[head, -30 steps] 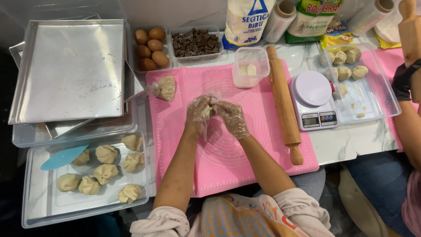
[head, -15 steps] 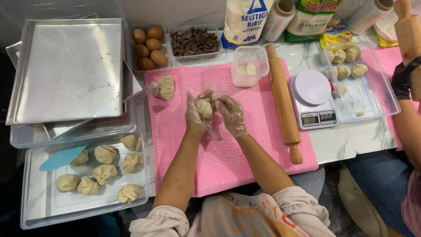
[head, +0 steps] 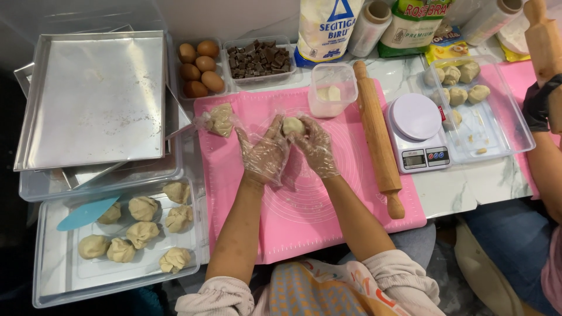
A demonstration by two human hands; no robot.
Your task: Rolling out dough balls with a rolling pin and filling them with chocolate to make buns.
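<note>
Both my hands wear thin clear plastic gloves and meet over the pink silicone mat (head: 304, 210). A small pale dough ball (head: 293, 125) sits between them. My right hand (head: 316, 147) cups it from the right with curled fingers. My left hand (head: 262, 153) is spread flat against its left side, palm up. A lump of dough in crumpled plastic (head: 220, 119) lies on the mat just left of my hands.
A wooden rolling pin (head: 377, 137), a small clear tub (head: 332, 90) and a white scale (head: 417, 131) lie to the right. Eggs (head: 198, 68) and chocolate chunks (head: 257, 58) sit behind. Left: metal trays (head: 93, 99), a clear tray of dough pieces (head: 134, 225), a blue scraper (head: 88, 212). Another person's arm (head: 547, 152) at far right.
My hands turned the dough ball between them; my left palm has opened flat and the ball now shows at my right fingertips.
</note>
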